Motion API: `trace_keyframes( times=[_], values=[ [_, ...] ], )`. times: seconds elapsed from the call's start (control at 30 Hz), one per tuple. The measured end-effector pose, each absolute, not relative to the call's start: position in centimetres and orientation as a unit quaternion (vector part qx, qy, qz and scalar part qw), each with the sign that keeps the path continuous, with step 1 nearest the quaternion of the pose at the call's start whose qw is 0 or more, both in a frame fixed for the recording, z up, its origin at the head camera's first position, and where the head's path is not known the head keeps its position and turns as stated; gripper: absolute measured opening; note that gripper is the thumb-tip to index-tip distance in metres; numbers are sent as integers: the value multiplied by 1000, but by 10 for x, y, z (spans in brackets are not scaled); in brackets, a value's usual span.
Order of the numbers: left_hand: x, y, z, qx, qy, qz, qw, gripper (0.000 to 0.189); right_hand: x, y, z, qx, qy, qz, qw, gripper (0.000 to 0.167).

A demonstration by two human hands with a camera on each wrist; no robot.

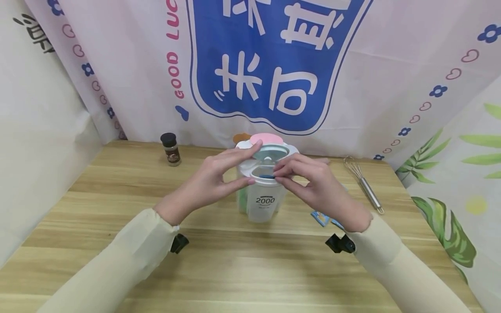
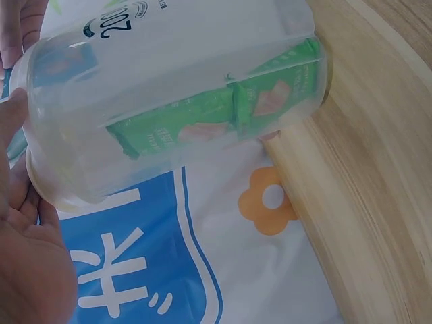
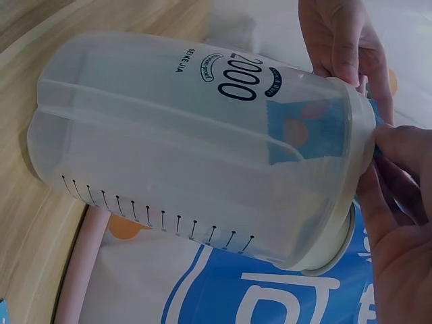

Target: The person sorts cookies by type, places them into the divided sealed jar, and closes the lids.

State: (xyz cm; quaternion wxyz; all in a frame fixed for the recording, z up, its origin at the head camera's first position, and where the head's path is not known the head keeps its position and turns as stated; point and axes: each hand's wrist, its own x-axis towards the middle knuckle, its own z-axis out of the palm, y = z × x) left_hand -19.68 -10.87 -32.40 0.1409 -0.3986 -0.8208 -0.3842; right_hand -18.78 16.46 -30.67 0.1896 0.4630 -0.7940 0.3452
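Note:
A translucent storage jar with a white lid stands upright on the table, marked "2000" on its front. Its front flap is raised, leaving the opening uncovered. My right hand pinches the top of a small blue packet, most of which hangs inside the jar just below the lid. My left hand spans the lid's left side, forefinger against the raised flap and thumb at the front rim. Green packets lie low in another compartment, seen through the wall in the left wrist view.
Small blue packets lie on the table right of the jar, partly behind my right wrist. A metal whisk lies farther right. At the back left stands a black-capped spice jar. A printed cloth hangs behind the table.

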Motion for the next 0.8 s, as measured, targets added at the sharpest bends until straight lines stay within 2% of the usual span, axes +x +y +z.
trace_keyframes(
  times=[0.23,0.43,0.8],
  values=[
    [-196,-109,-324,-397,-822,-384,141,75,-187,165,-306,454,-815,308,186,16],
    [-196,-109,-324,-395,-823,-382,141,75,-187,165,-305,456,-820,300,173,17],
    [-196,-108,-324,-395,-823,-383,139,75,-187,166,-306,472,-814,286,182,18]
  ],
)
